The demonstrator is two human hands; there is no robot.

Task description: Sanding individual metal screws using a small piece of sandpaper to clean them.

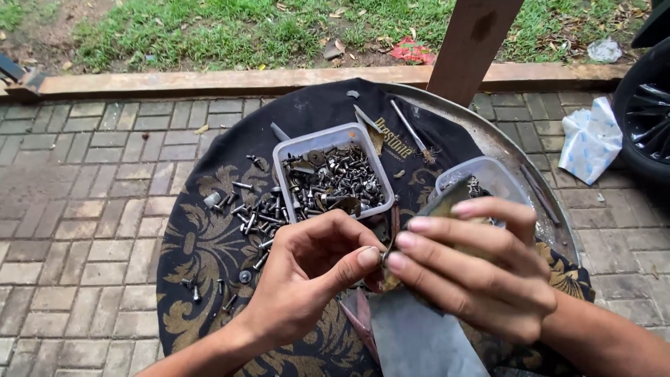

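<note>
Head view: left hand [307, 272] and right hand [467, 269] pinch a small metal part [386, 256] between closed fingertips.
Hands work above the clear plastic tub of dark screws [333, 174], keeping stock within reach; the part's kind cannot be told.

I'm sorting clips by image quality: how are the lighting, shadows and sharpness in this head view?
Head view: soft, even daylight with no hard shadows; the screws in the clear tub are crisp; the left hand and right hand read a little soft up close, and the small part pinched between them is too small to make out; slight wide-angle bending shows in the curb.
</note>
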